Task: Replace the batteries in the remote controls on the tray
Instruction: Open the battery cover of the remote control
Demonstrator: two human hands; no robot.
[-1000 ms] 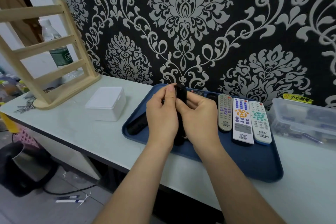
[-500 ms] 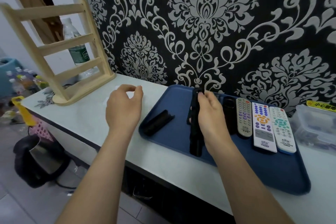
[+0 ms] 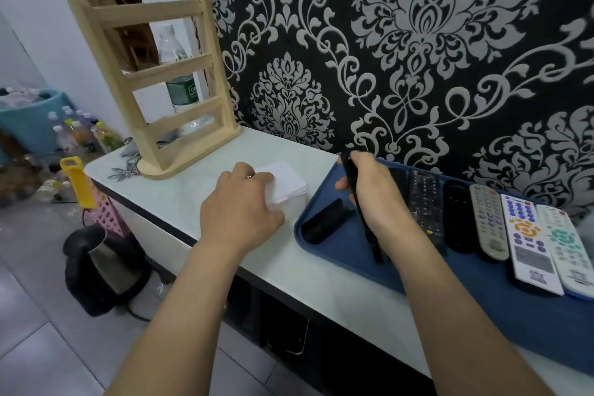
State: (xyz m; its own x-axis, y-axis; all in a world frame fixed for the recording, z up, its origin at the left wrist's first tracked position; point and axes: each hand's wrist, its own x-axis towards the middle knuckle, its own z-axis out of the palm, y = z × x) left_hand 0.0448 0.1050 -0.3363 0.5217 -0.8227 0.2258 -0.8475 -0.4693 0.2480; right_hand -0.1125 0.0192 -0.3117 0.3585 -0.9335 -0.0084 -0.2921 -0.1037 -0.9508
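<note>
Gripping a slim black remote [image 3: 360, 202] edge-up over the blue tray [image 3: 353, 254], right hand [image 3: 376, 193] is closed around its middle. Left hand [image 3: 239, 202] rests curled on the white lidded box [image 3: 289, 185] just left of the tray; something small may be pinched there, can't tell. A black piece [image 3: 324, 220], likely the battery cover, lies on the tray near the held remote. Five more remotes [image 3: 488, 222] lie side by side to the right. Step looks like battery swap mid-way; next needs the box opened and cells fetched.
</note>
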